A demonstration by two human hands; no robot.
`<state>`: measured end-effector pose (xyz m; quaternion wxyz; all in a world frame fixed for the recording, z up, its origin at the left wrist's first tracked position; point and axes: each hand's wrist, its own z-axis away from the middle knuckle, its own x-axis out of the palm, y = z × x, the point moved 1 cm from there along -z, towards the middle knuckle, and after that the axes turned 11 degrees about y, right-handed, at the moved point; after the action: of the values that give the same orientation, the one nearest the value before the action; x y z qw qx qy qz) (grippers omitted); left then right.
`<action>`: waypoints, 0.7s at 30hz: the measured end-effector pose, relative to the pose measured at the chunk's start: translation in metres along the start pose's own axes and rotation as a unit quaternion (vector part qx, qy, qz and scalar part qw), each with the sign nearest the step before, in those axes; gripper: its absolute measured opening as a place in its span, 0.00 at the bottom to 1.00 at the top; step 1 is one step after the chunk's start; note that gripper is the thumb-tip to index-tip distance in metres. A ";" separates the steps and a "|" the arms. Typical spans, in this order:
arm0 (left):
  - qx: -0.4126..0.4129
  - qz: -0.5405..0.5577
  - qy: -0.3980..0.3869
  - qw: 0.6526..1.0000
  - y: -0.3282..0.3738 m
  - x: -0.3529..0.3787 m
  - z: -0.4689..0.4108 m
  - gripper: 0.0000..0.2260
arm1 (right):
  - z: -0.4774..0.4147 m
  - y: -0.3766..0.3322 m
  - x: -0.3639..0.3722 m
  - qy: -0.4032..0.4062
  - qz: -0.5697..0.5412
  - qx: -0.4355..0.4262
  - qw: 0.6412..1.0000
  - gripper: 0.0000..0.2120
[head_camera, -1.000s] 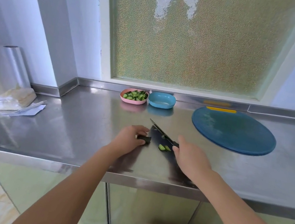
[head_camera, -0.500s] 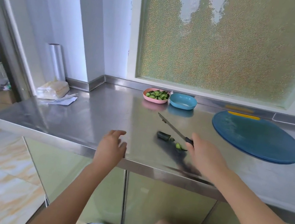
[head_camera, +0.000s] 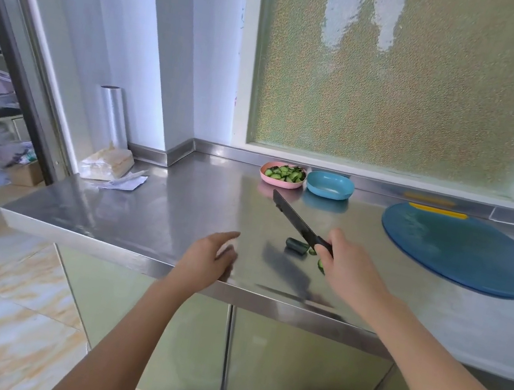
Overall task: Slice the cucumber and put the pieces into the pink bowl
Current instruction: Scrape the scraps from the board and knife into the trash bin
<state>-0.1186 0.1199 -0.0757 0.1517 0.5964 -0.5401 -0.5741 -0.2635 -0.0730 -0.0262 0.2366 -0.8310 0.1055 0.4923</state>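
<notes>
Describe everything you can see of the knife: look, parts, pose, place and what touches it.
The knife has a long, straight, dark blade and a black handle. The right hand grips the handle, hiding most of it. The blade slants away leftward, tip towards the pink bowl. It passes just behind the cucumber stub; contact is unclear. Its dark reflection shows on the steel counter.

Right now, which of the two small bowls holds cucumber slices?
The pink bowl, the left one of the pair: green slices lie in it, while the blue bowl on its right shows none.
</notes>
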 end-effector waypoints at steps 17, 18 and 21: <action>-0.505 -0.009 0.112 0.856 -0.242 0.009 0.231 0.08 | 0.104 -0.110 0.066 -0.027 -0.130 -0.207 0.969 0.11; -0.549 -0.003 0.099 0.830 -0.256 0.013 0.244 0.08 | 0.112 -0.112 0.075 -0.049 -0.133 -0.213 0.967 0.10; -0.678 0.046 0.058 0.731 -0.290 0.031 0.274 0.22 | 0.131 -0.112 0.102 -0.109 -0.109 -0.230 0.961 0.10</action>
<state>-0.2226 0.3223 -0.4046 0.5733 0.3417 -0.0243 -0.7443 -0.2684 0.0947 -0.1358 0.1016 -0.8105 -0.1279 0.5625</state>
